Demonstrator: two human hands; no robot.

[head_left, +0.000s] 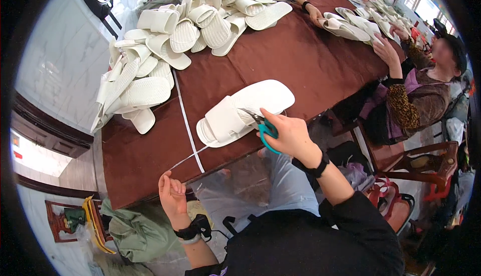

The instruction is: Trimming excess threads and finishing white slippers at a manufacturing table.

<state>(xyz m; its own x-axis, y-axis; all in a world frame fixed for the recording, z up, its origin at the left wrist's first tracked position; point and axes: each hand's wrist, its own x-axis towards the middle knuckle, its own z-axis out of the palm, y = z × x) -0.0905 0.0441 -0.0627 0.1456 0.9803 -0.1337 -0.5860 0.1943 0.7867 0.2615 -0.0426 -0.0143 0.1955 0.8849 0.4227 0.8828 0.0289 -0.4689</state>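
Note:
A white slide slipper [260, 98] lies on the brown-covered table in front of me, toe strap to the left. My right hand [290, 133] is closed around scissors [269, 134] with teal handles, their blades lying over the slipper beside the strap. At the table's near edge, my left hand [173, 193] pinches the end of a thin white strand [189, 161]. That strand runs taut up to the strap end of the slipper.
A heap of white slippers [200, 23] covers the table's far left. A white strip [184, 118] crosses the brown tablecloth [305, 50]. Co-workers' hands [386, 50] handle more slippers [345, 28] at right. A wooden chair [426, 163] stands close on my right.

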